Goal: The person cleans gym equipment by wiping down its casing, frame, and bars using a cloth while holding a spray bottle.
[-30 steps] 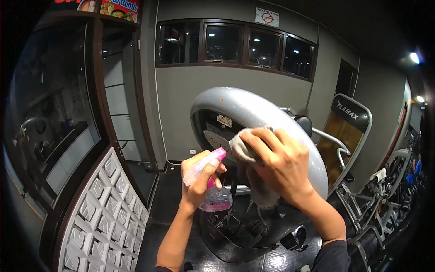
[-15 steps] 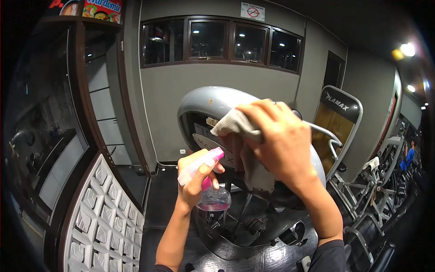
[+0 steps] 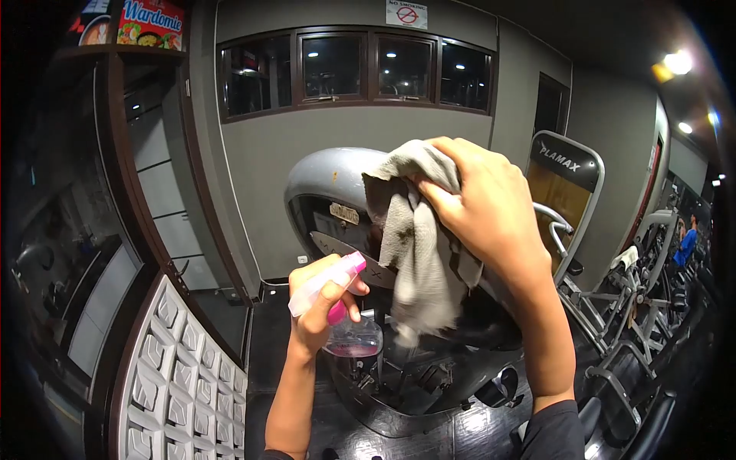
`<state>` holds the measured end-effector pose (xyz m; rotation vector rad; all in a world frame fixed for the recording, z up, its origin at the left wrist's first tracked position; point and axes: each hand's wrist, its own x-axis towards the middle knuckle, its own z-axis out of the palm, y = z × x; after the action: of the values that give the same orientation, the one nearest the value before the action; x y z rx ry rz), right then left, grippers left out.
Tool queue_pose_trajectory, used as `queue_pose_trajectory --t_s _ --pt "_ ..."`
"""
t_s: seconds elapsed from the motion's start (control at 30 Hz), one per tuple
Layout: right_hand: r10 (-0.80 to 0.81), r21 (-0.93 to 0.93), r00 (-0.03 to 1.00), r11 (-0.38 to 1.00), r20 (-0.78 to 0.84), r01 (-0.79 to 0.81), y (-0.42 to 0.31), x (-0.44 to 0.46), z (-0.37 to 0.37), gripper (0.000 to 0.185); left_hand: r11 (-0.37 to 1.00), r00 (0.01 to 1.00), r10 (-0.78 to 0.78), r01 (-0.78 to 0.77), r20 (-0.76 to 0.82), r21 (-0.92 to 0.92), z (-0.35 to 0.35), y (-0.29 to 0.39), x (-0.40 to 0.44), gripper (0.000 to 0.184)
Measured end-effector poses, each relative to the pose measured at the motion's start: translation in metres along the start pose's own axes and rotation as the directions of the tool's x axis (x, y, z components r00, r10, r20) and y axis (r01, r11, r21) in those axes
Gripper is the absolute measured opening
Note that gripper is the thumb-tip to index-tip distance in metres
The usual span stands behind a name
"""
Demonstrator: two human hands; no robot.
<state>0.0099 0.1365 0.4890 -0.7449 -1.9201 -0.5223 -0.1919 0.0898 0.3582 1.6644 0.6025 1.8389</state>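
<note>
My left hand (image 3: 313,307) is wrapped round the neck of a spray bottle (image 3: 354,337), which has a clear body, a pink and white spray head and a little pink liquid at the bottom. In my right hand (image 3: 491,207) is a grey cloth (image 3: 418,238), gripped at its top and hanging down in loose folds. Behind both hands stands an exercise machine (image 3: 330,165) with a rounded silver-grey top and a dark panel bearing a small label. The cloth hides much of that panel; whether it touches the machine I cannot tell.
A white patterned panel (image 3: 180,360) stands at the lower left beside a dark-framed door (image 3: 169,192). More gym equipment (image 3: 629,299) lines the right side, with a Plamax board (image 3: 563,184) behind. A person in blue (image 3: 686,244) is far off at the right.
My right hand has moved slightly up and right, and the cloth now hangs more fully below it. My left hand keeps its hold on the spray bottle. The view has shifted a little right.
</note>
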Motion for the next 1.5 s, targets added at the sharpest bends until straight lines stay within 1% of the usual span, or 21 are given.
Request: queue_pose_trajectory --t_s 0.13,0.2,0.33,0.4,0.47,0.53,0.57,0.63,0.67,0.73,0.77,0.8,0.9,1.0,1.07,1.13,1.17,1.27,1.33,1.4,1.5 --pt "0.077 0.058 0.996 0.995 0.049 -0.08 0.0 -0.034 -0.032 0.037 1.0 1.0 -0.004 0.004 -0.011 -0.005 0.0 0.0 -0.001 0.04" --pt "0.059 0.004 0.996 0.998 0.061 -0.059 -0.003 -0.052 -0.05 0.041 0.999 0.999 -0.036 0.036 -0.007 -0.004 -0.006 0.0 -0.003 0.039" --pt "-0.071 -0.161 0.989 0.983 0.127 0.091 -0.024 -0.052 -0.045 0.051 0.999 0.999 -0.034 0.034 -0.015 0.0 -0.013 0.0 -0.006 0.039" --pt "-0.186 -0.113 0.974 0.973 0.126 0.201 -0.028 -0.042 -0.022 0.046 0.999 0.999 -0.031 0.031 -0.019 0.008 -0.011 -0.002 -0.005 0.039" --pt "-0.315 -0.181 0.944 0.927 0.099 0.328 -0.03 -0.041 0.01 0.03 1.0 1.0 -0.017 0.017 -0.025 -0.015 -0.007 -0.004 -0.005 0.039" --pt "-0.335 -0.273 0.924 0.886 0.185 0.376 -0.038 -0.047 0.019 0.044 0.999 0.999 -0.037 0.036 -0.033 -0.019 -0.005 -0.004 -0.005 0.038" --pt "-0.334 -0.272 0.925 0.887 0.18 0.373 -0.039 -0.05 0.014 0.044 0.998 0.998 -0.057 0.057 -0.039 -0.022 -0.006 -0.003 -0.006 0.037" --pt "-0.305 -0.168 0.88 0.908 0.365 0.384 -0.037 -0.056 -0.01 0.038 0.996 0.995 -0.082 0.081 -0.048 -0.022 -0.009 -0.003 -0.011 0.036" --pt "-0.304 -0.167 0.882 0.909 0.359 0.381 -0.037 -0.06 -0.021 0.038 0.994 0.993 -0.104 0.103 -0.06 -0.028 -0.011 -0.003 -0.013 0.035" --pt "-0.22 -0.206 0.836 0.909 0.503 0.363 -0.034 -0.065 -0.038 0.034 0.995 0.993 -0.099 0.098 -0.07 -0.018 -0.017 -0.003 -0.015 0.035" --pt "-0.271 -0.213 0.847 0.891 0.458 0.4 -0.032 -0.065 -0.037 0.015 0.995 0.991 -0.1 0.1 -0.093 0.004 -0.02 -0.002 -0.017 0.035" --pt "-0.274 -0.208 0.844 0.892 0.46 0.403 -0.033 -0.065 -0.033 0.015 0.994 0.988 -0.101 0.105 -0.116 0.026 -0.021 -0.001 -0.019 0.036" --pt "-0.446 -0.177 0.85 0.847 0.278 0.502 -0.032 -0.064 0.004 0.014 0.992 0.979 -0.121 0.123 -0.164 0.0 -0.021 0.003 -0.023 0.037" --pt "-0.509 -0.239 0.828 0.795 0.237 0.557 -0.042 -0.073 0.026 0.012 0.995 0.98 -0.099 0.1 -0.174 -0.002 -0.023 0.0 -0.027 0.037" --pt "-0.53 -0.199 0.806 0.788 0.262 0.583 -0.039 -0.085 0.023 0.012 0.993 0.976 -0.117 0.116 -0.186 -0.016 -0.022 -0.001 -0.032 0.038" --pt "-0.405 -0.152 0.73 0.811 0.551 0.565 -0.041 -0.097 0.003 0.019 0.993 0.976 -0.116 0.119 -0.187 0.003 -0.024 -0.001 -0.037 0.038" --pt "-0.362 -0.174 0.753 0.832 0.549 0.527 -0.041 -0.106 -0.004 0.018 0.993 0.977 -0.11 0.116 -0.181 0.021 -0.025 0.0 -0.038 0.038" --pt "-0.376 -0.213 0.803 0.832 0.463 0.513 -0.035 -0.112 -0.002 0.011 0.994 0.973 -0.097 0.106 -0.21 0.029 -0.028 0.001 -0.043 0.038" --pt "-0.413 -0.167 0.785 0.829 0.461 0.534 -0.034 -0.105 0.011 0.011 0.994 0.969 -0.101 0.108 -0.227 0.022 -0.027 0.001 -0.046 0.038" --pt "-0.558 -0.203 0.775 0.757 0.296 0.622 -0.036 -0.1 0.035 0.013 0.994 0.965 -0.105 0.111 -0.241 0.012 -0.023 0.003 -0.048 0.038" --pt "-0.618 -0.204 0.717 0.695 0.322 0.69 -0.037 -0.104 0.063 0.015 0.992 0.967 -0.099 0.114 -0.235 0.05 -0.017 0.006 -0.05 0.038"
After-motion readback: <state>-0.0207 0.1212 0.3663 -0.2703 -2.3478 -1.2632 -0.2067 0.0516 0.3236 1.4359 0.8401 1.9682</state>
